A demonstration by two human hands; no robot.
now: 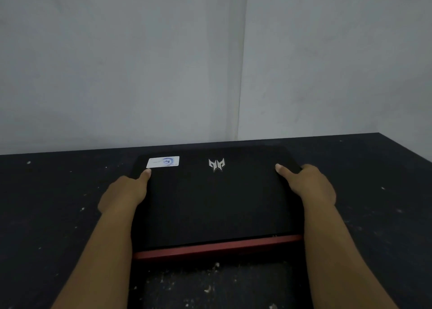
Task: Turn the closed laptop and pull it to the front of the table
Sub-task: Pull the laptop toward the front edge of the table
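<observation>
A closed black laptop (215, 203) lies flat on the dark table (46, 215), close to the back wall. Its lid carries a silver logo (216, 164) and a white sticker (163, 162) near the far edge. A red strip (217, 248) runs along its near edge. My left hand (126, 192) grips the laptop's left side, thumb on the lid below the sticker. My right hand (308, 185) grips the right side, thumb on the lid. The fingers of both hands are hidden under the edges.
The table top is dark and speckled with small white flecks. A pale wall (210, 63) rises right behind the table's back edge, with a vertical seam (240, 86) near the middle. The table's right corner (378, 134) shows at the far right.
</observation>
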